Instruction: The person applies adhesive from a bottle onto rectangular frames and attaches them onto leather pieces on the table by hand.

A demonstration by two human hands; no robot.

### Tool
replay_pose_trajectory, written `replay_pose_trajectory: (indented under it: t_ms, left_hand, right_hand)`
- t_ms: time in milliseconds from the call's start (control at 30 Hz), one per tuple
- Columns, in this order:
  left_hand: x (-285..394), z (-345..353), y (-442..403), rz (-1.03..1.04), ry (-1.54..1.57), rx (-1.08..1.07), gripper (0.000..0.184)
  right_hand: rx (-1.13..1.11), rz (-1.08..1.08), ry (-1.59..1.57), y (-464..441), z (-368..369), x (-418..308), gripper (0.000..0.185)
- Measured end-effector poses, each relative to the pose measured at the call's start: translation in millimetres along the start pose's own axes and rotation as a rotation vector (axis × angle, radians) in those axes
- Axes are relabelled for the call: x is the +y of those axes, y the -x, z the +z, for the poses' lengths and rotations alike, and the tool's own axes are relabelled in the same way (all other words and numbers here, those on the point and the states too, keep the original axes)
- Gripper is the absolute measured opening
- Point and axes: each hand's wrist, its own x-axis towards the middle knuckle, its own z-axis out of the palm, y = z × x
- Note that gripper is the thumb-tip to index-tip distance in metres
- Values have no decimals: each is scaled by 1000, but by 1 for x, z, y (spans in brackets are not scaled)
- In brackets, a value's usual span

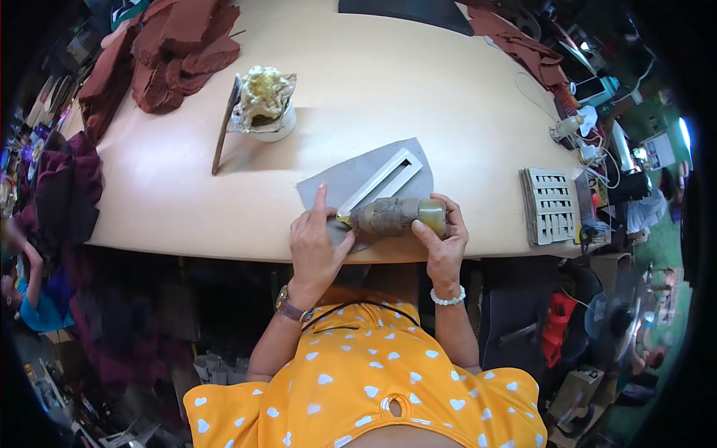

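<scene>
My right hand is wrapped round the base of a grimy, yellowish squeeze bottle that lies sideways, its narrow tip pointing left. My left hand is beside that tip with its index finger stretched out and its thumb apart, near the piece's lower edge. Under the bottle, a grey flat piece of leather-like material rests on the table. On it lies a pale strip frame with a long slot, partly hidden by the bottle.
A glue-crusted white pot with a stick stands on the table. Brown pieces are piled far left, dark maroon cloth hangs at left, and a stack of slotted cards sits at right.
</scene>
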Motion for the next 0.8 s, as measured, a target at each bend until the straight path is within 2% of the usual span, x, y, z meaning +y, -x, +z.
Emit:
replay_pose_trajectory:
  t_ms: [133,233,500,800]
  left_hand:
    - [0,-1,1,-2,-10,4,85]
    - [2,0,0,-1,-9,2,86]
    - [1,2,0,24,-29,10,84]
    - [5,0,-2,-10,-44,-15,83]
  right_hand:
    - [61,235,-433,-11,-25,1,29]
    - [191,219,-599,-21,-40,-6,29]
    - [336,-68,-229,-39,-92,-3,28]
    - [347,-141,-54,-53,-83,10,32]
